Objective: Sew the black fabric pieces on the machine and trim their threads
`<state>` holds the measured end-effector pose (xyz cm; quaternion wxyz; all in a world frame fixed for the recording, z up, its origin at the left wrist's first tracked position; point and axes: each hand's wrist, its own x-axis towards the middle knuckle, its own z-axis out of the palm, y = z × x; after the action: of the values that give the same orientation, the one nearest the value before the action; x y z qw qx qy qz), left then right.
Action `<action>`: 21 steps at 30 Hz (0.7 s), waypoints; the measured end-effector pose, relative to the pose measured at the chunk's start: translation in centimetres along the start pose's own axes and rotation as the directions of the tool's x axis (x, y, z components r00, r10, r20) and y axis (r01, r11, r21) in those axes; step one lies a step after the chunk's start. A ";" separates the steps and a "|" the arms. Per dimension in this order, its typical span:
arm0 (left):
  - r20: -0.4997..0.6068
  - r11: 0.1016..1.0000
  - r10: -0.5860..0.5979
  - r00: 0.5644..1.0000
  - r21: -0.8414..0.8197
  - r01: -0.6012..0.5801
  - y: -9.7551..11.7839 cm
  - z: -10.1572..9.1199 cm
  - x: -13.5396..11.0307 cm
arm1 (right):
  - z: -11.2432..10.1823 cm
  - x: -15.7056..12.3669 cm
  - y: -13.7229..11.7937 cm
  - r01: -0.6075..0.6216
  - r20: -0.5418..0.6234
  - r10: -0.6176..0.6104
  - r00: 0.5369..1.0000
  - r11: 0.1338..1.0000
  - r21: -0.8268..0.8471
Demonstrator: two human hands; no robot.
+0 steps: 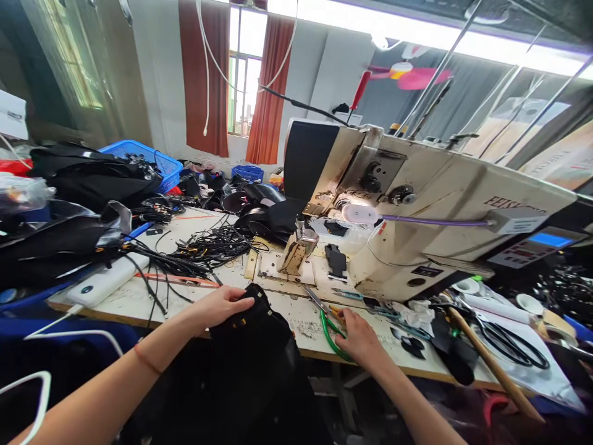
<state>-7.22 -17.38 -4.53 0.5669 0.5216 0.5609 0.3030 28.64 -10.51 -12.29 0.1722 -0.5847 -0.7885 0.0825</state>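
Note:
My left hand rests on a black fabric piece that hangs over the table's front edge, its fingers curled over the top of the cloth. My right hand lies on the table with its fingers closed around the green handles of a pair of scissors, whose blades point toward the sewing machine. The machine's needle post stands just beyond both hands.
Tangled black cords and black fabric piles cover the left of the table, beside a blue basket and a white power bank. Black-handled shears and a wooden handle lie at the right.

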 end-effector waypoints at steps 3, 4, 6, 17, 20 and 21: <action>-0.018 0.998 -0.018 1.000 -0.055 0.017 0.1 0.5 0.1 | -1.4 0.5 0.5 0.019 0.007 -0.019 1.000 0.999 0.041; -0.021 0.997 -0.022 1.000 -0.075 0.020 0.1 0.7 0.1 | -2.1 0.4 0.3 0.021 -0.011 -0.021 1.000 0.997 0.071; -0.016 0.994 -0.024 1.000 -0.109 0.022 0.3 1.1 0.1 | -3.5 -0.3 -0.7 0.009 -0.044 -0.001 0.999 0.983 0.181; 0.000 0.980 -0.020 1.000 -0.200 0.020 2.2 3.8 -1.2 | -3.9 -4.5 -9.9 0.154 0.128 -0.190 0.973 0.957 0.248; -0.017 0.971 -0.027 0.999 -0.239 0.022 2.3 4.2 -1.6 | -3.3 -4.1 -10.1 0.183 0.100 -0.211 0.972 0.955 0.234; -0.029 0.971 -0.029 0.999 -0.239 0.021 2.4 4.3 -1.7 | -3.2 -4.1 -10.1 0.201 0.082 -0.224 0.971 0.954 0.224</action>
<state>-2.91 -19.35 -2.54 0.6201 0.4375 0.5363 0.3695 21.80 -17.68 -6.68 0.1998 -0.4694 -0.8413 0.1788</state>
